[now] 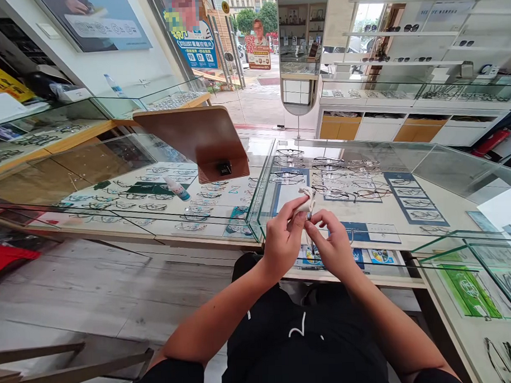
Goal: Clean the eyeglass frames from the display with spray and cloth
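Note:
Over the glass counter in front of my body, both my hands are raised close together. In the fingers of my left hand [283, 238] is a bunched, pale cleaning cloth [308, 198]. My right hand [331, 243] pinches a thin-framed pair of glasses [309, 216] right beside the cloth. Most of the glasses is covered by my fingers and the cloth, so the lenses are hard to make out. Below the hands, rows of eyeglass frames [332, 177] lie inside the glass display case [405, 158].
On the counter to the left stand a tilted brown-backed mirror [195, 132] and a small spray bottle [177, 188]. A second case [467, 251] adjoins at the right, with a green packet [469, 290] in it. White paper [501, 211] lies on the glass at far right.

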`<state>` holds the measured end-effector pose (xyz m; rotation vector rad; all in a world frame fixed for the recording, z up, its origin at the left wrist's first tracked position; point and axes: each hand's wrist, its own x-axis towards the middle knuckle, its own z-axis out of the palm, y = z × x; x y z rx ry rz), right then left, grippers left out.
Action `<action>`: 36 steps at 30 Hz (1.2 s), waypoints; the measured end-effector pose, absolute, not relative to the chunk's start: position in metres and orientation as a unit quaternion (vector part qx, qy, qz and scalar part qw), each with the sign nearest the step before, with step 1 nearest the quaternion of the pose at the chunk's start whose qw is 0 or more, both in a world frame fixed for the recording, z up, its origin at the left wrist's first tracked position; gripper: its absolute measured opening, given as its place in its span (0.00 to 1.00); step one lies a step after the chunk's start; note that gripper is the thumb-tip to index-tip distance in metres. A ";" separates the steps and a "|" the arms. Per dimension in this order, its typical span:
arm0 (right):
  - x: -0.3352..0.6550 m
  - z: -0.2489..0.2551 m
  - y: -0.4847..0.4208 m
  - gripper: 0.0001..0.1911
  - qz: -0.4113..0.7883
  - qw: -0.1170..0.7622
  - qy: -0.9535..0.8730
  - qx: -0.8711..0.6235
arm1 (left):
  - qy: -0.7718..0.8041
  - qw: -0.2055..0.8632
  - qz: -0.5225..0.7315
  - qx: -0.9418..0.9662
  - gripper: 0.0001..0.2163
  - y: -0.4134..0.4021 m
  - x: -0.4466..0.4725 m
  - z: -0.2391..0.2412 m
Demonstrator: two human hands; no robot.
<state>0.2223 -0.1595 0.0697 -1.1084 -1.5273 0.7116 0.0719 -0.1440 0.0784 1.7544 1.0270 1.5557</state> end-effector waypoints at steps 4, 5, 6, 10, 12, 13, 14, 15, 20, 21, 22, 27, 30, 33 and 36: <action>0.224 0.071 -0.157 0.10 0.300 0.535 -0.639 -0.465 | 0.367 0.231 0.578 0.691 0.14 -0.148 0.070 0.080; 0.226 0.071 -0.156 0.10 0.304 0.538 -0.636 -0.463 | 0.362 0.219 0.577 0.699 0.13 -0.149 0.070 0.081; 0.227 0.071 -0.155 0.10 0.310 0.541 -0.631 -0.462 | 0.358 0.210 0.574 0.706 0.13 -0.149 0.069 0.081; 0.232 0.073 -0.151 0.11 0.357 0.556 -0.598 -0.454 | 0.347 0.184 0.561 0.729 0.13 -0.147 0.067 0.079; 0.234 0.072 -0.149 0.11 0.386 0.559 -0.582 -0.446 | 0.348 0.173 0.553 0.737 0.13 -0.145 0.066 0.076; 0.235 0.071 -0.148 0.12 0.401 0.560 -0.575 -0.443 | 0.348 0.166 0.549 0.741 0.13 -0.143 0.065 0.075; 0.236 0.070 -0.148 0.13 0.414 0.560 -0.568 -0.440 | 0.346 0.159 0.546 0.746 0.13 -0.142 0.065 0.073; 0.236 0.069 -0.147 0.13 0.425 0.561 -0.561 -0.437 | 0.343 0.152 0.544 0.750 0.13 -0.141 0.065 0.071; 0.239 0.067 -0.147 0.15 0.458 0.570 -0.535 -0.424 | 0.338 0.133 0.536 0.762 0.14 -0.137 0.064 0.066; 0.238 0.067 -0.147 0.15 0.462 0.568 -0.535 -0.421 | 0.341 0.133 0.534 0.762 0.15 -0.135 0.064 0.065; 0.238 0.068 -0.148 0.15 0.465 0.565 -0.538 -0.419 | 0.343 0.132 0.533 0.762 0.15 -0.134 0.064 0.065; 0.234 0.069 -0.151 0.17 0.464 0.525 -0.579 -0.416 | 0.350 0.117 0.538 0.758 0.16 -0.129 0.063 0.067; 0.233 0.069 -0.150 0.17 0.480 0.499 -0.585 -0.422 | 0.358 0.107 0.546 0.750 0.16 -0.126 0.060 0.067; 0.235 0.070 -0.148 0.17 0.505 0.487 -0.570 -0.428 | 0.384 0.113 0.570 0.717 0.14 -0.116 0.049 0.069; 0.241 0.074 -0.147 0.16 0.526 0.499 -0.544 -0.422 | 0.429 0.099 0.588 0.679 0.14 -0.094 0.026 0.072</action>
